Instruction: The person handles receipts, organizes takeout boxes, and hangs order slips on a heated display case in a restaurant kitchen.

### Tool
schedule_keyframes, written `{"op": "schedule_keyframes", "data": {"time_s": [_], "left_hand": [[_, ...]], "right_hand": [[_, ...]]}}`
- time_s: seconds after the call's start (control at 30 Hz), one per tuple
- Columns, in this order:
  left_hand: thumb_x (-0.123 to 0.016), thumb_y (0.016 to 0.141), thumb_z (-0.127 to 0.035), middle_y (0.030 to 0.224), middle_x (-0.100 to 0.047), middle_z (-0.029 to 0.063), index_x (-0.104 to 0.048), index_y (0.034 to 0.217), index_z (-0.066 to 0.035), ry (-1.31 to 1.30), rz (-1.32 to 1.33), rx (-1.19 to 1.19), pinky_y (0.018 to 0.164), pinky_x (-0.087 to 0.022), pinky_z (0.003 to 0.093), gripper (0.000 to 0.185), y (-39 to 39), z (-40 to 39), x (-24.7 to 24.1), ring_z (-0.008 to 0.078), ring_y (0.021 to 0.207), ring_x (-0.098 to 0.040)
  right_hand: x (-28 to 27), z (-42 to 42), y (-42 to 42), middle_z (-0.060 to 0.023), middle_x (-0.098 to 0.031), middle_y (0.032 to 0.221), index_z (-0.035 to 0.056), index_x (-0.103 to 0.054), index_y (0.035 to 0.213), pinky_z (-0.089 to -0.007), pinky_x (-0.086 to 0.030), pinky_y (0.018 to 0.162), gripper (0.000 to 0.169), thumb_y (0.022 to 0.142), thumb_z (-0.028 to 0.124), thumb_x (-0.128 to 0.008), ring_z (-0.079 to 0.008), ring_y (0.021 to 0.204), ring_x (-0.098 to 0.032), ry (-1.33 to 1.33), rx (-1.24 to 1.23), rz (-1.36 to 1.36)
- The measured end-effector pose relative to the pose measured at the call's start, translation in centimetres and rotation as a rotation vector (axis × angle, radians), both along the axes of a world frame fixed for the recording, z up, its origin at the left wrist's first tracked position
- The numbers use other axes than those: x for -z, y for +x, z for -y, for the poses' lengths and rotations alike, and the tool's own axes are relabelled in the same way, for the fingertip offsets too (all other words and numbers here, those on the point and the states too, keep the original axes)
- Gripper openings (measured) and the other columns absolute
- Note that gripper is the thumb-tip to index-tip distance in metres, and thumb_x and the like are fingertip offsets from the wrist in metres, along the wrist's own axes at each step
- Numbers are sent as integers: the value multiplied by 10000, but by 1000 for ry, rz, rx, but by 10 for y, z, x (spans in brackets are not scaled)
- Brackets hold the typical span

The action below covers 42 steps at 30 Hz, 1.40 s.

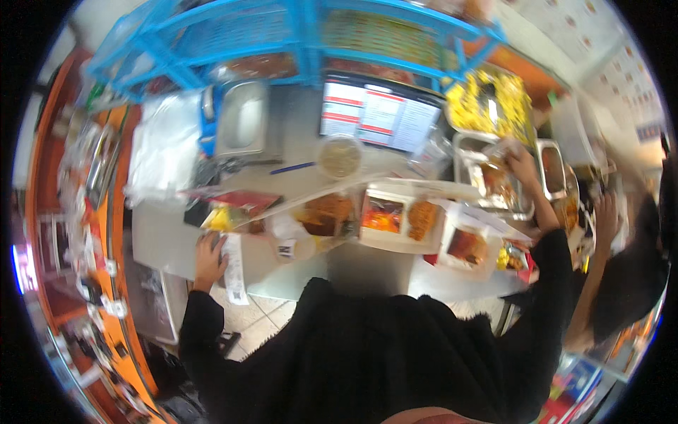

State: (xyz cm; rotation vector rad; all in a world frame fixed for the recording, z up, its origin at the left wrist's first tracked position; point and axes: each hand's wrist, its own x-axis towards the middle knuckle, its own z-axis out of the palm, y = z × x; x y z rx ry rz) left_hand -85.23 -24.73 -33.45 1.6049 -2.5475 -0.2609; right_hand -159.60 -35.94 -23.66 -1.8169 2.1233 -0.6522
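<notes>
My left hand (210,261) rests at the counter's front edge, fingers slightly apart, with its thumb beside a printed paper slip (234,273) that hangs over the edge. My right hand (523,163) reaches over a steel tray (466,146) and pinches what looks like translucent plastic wrapping (502,150); blur hides its exact shape. Under it lie orange-brown food pieces (495,180). Between my hands stand open cardboard boxes: one holds breaded fried food (422,220) beside a compartment of red-orange food (382,216), another a brown-red portion (467,246). More fried food (327,212) sits in a box further left.
A lit screen (378,114) stands at the back beneath blue plastic racks (307,47). Around it are a round tub (339,156), a blue pen (292,168), a steel pan (242,116) and a yellow-filled container (490,103). Another person's hand (606,220) is at the right.
</notes>
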Motion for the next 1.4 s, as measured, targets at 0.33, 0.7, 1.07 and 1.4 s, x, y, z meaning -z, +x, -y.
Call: {"op": "schedule_keyframes", "data": {"time_s": [0.33, 0.7, 1.07, 1.4], "left_hand": [[-531, 713, -270, 1130, -379, 138, -428, 1157, -146, -12, -80, -39, 920, -214, 502, 472, 20, -6, 6, 296, 1093, -325], [-557, 710, -311, 1110, -414, 92, -476, 1097, -147, -39, -333, 58, 898, -267, 486, 429, 26, 12, 16, 264, 1069, -368], [-578, 691, -295, 1117, -420, 96, -484, 1087, -139, -31, -238, -57, 919, -244, 463, 435, 23, 4, 19, 263, 1083, -364], [-565, 695, -242, 1142, -392, 155, -457, 1112, -93, 29, -161, 3, 906, -230, 496, 455, 11, 10, 16, 340, 1071, -339]], "right_hand": [[-149, 60, 264, -67, -541, 964, 26, -454, 1089, -286, -442, 736, 298, 811, 134, -441, -156, 863, -534, 84, -26, 575], [54, 373, 490, -103, -539, 990, 19, -483, 1025, -272, -458, 719, 262, 773, 77, -524, -170, 857, -536, -483, 143, 747], [-94, 237, 572, -169, -532, 1056, 118, -509, 1105, -412, -364, 870, 505, 738, 464, -495, -331, 986, -492, 1, -549, -443], [-74, 14, 0, -185, -459, 1094, 75, -474, 1126, -370, -459, 737, 447, 751, 306, -545, -288, 982, -485, 532, -364, -647]]}}
